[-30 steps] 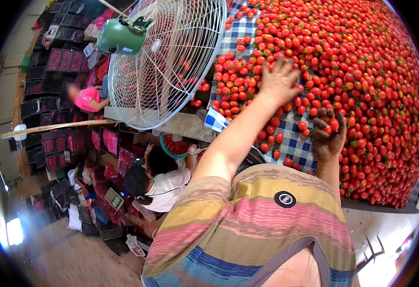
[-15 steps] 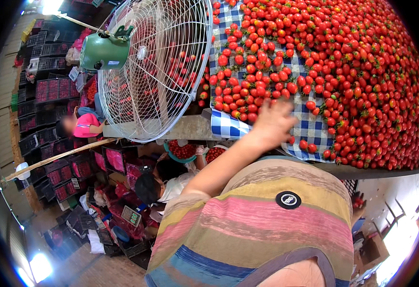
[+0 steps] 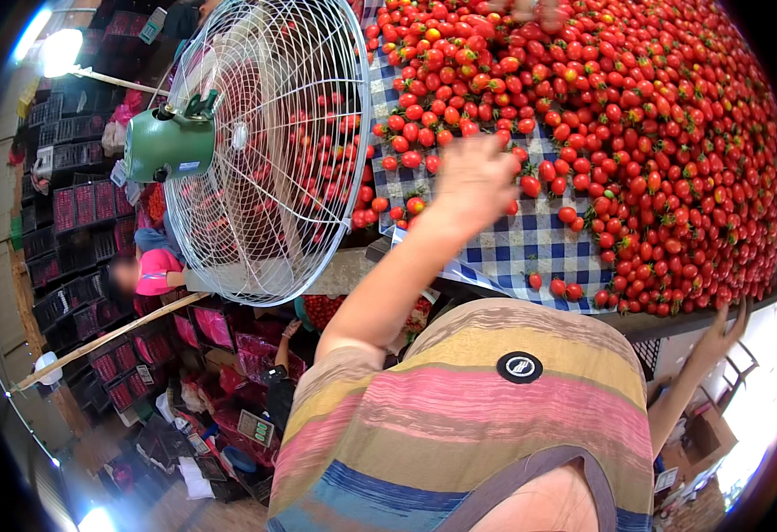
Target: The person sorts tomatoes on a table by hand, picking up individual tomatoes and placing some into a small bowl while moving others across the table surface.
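A large heap of red cherry tomatoes [image 3: 672, 168], some with green stems, covers a table laid with a blue-and-white checked cloth [image 3: 530, 253]. My left hand [image 3: 475, 182] reaches over the near left part of the heap. Its fingers are stretched out, somewhat blurred, next to or touching several tomatoes. I cannot see anything held in it. At the table's near right edge, my right hand [image 3: 721, 335] is raised with its fingers apart, close to the border of the heap. A few loose tomatoes [image 3: 555, 286] lie on the cloth near my shirt.
A big wire-caged fan [image 3: 239, 135] stands left of the table. Behind it are stacked dark crates [image 3: 82, 204] and a person in pink [image 3: 156, 273]. Another person's blurred hand [image 3: 544, 13] is at the far edge. A digital scale [image 3: 255, 427] sits lower left.
My left hand has moved left, and more bare cloth shows near me, with tomatoes shifted farther away. My right hand has risen to the table's right edge. Another person's hand appears at the far edge.
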A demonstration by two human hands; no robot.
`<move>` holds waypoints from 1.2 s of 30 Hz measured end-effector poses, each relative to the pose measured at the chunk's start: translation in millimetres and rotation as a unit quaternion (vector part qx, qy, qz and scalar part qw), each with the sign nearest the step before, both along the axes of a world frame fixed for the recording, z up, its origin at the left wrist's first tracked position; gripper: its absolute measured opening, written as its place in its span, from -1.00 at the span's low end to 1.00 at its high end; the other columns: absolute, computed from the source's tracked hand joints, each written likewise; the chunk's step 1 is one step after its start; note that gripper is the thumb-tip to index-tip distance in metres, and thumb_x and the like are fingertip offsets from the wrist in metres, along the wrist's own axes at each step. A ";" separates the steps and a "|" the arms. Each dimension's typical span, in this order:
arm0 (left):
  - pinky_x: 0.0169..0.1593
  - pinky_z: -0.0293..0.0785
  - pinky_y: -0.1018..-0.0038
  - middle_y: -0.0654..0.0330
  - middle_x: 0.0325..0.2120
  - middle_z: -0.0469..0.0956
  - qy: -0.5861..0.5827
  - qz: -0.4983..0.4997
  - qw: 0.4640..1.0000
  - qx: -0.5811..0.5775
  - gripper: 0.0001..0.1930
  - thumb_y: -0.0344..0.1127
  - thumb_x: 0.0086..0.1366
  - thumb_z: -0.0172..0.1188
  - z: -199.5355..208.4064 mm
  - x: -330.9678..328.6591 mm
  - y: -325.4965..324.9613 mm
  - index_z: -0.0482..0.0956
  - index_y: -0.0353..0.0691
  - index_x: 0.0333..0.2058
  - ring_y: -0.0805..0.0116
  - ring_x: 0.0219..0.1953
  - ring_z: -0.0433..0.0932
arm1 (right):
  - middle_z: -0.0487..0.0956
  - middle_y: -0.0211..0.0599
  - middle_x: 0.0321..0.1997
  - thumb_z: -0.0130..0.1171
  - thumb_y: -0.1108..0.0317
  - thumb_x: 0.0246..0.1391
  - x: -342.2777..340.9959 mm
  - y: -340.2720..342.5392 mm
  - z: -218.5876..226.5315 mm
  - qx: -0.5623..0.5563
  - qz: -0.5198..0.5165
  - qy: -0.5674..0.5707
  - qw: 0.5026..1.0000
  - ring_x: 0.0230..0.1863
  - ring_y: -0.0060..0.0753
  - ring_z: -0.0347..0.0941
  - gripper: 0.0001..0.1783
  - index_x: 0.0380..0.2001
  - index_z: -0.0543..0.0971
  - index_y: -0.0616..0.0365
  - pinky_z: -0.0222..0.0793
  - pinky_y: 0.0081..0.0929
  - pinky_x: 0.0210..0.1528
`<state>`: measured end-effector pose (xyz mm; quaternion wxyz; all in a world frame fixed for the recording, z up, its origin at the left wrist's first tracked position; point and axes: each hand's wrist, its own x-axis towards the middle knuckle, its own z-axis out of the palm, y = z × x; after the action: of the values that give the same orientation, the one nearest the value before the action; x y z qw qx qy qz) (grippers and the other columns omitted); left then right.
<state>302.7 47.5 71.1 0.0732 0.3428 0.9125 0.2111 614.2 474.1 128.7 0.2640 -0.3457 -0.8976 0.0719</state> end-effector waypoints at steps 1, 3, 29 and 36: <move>0.21 0.30 -0.06 0.05 0.08 0.47 0.079 -0.037 0.995 0.043 -0.56 -0.15 0.02 0.43 -8.0 5.7 20.8 0.60 -0.06 -0.09 0.05 0.22 0.37 | 0.14 -0.06 0.51 0.13 0.24 0.34 -50.5 -24.3 -1.6 0.004 0.048 0.010 0.999 0.47 -0.10 0.15 -0.51 0.30 0.44 -0.02 0.33 -0.24 0.33; 0.24 0.27 -0.07 0.08 0.16 0.43 0.096 -0.064 0.993 0.036 -0.54 -0.14 0.00 0.44 -26.2 8.3 36.7 0.59 -0.05 -0.09 0.05 0.27 0.32 | 0.07 -0.08 0.54 0.19 0.29 0.30 -131.7 -78.9 3.4 -0.090 0.170 0.052 0.980 0.51 -0.10 0.07 -0.50 0.29 0.47 -0.03 0.39 -0.27 0.27; 0.35 0.09 -0.07 0.14 0.14 0.48 0.028 0.255 0.966 0.018 -0.44 0.26 0.21 0.18 -79.9 -305.2 31.9 0.64 0.06 0.05 0.08 0.29 0.30 | 0.46 0.02 0.23 0.07 0.14 0.32 -504.3 -136.6 -167.2 -0.149 0.247 0.133 0.948 0.33 0.03 0.28 -0.48 0.22 0.42 0.23 0.12 -0.11 0.39; 0.20 0.36 0.07 -0.04 0.05 0.50 0.078 0.170 0.967 0.175 -0.63 -0.09 0.20 0.24 -74.6 -178.1 24.1 0.64 -0.07 -0.04 -0.13 0.06 0.44 | 0.57 -0.10 0.13 0.17 0.01 0.24 -516.6 -180.5 -119.0 -0.236 0.530 -0.045 0.813 0.25 -0.03 0.40 -0.54 0.00 0.65 0.13 0.26 -0.15 0.30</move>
<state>124.7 71.5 -3.5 -0.0962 0.2053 0.9092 0.3493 97.6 293.6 9.7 0.0546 0.1292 -0.9080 0.3948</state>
